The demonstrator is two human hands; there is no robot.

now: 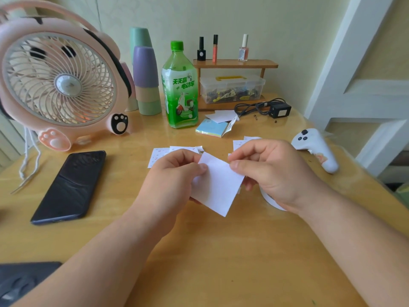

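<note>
Watching the feed from my end: the glossy yellow wooden table [221,251] fills the view. A big pink plastic fan [59,83] with a ribbed grille sits out at 10 o'clock, I'd guess so it doesn't scatter the paper. A black glass-faced phone [70,187] lies flat at 9 o'clock, clear of the work zone, and a green plastic tea bottle [180,89] stands at 12. Dead centre, the left hand [170,180] and right hand [270,171] both pinch one white paper square [218,185], left on its 9 o'clock edge, right near its 1 o'clock corner. It's lifted off the table and tilted like a diamond, my guess is to line up a fold or peel a backing. Thin, matte, crisp-edged stuff. Smaller printed slips [159,154] lie flat at 12 o'clock, just behind the hands.
</note>
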